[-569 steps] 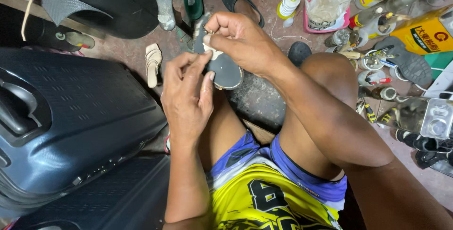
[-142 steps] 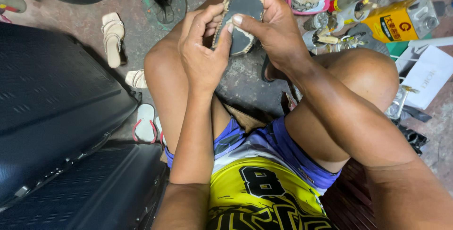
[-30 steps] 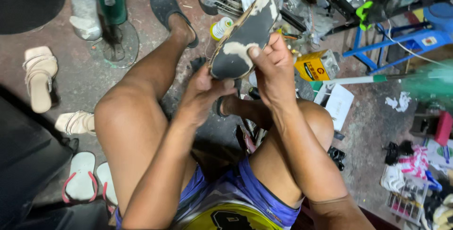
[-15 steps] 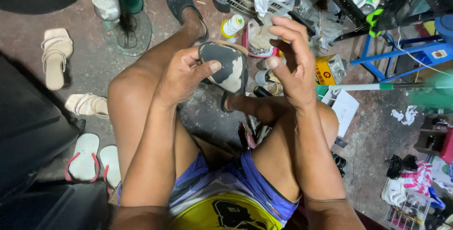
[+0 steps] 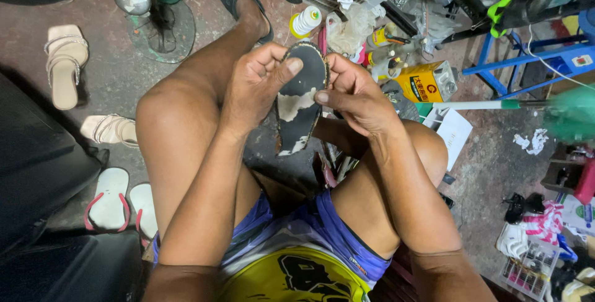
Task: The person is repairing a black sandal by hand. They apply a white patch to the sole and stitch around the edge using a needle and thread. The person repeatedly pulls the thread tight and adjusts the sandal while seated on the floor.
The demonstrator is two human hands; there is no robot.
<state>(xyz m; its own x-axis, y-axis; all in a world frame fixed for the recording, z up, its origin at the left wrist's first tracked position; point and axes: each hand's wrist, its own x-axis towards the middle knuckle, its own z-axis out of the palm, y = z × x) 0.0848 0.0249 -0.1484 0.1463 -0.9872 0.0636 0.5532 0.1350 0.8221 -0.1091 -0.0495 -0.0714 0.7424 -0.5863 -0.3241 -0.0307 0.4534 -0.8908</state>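
- Between the raised knees, the worn black shoe sole with pale glue patches (image 5: pixel 300 100) now stands nearly upright; half a second ago it lay tilted and flatter.
- Left hand (image 5: pixel 255 88) pinches its left edge, thumb on top.
- Right hand (image 5: pixel 353 94), earlier lifted off with fingers spread, now grips the right edge.
- Yellow tin can (image 5: pixel 426 82) sits beyond on the floor.

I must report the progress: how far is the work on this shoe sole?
Done: the dark sole is off its shoe, with pale patches on its face. In hand: the left hand and right hand grip its edges, thumbs on the face. Left: no upper is joined to it; a yellow can stands nearby.
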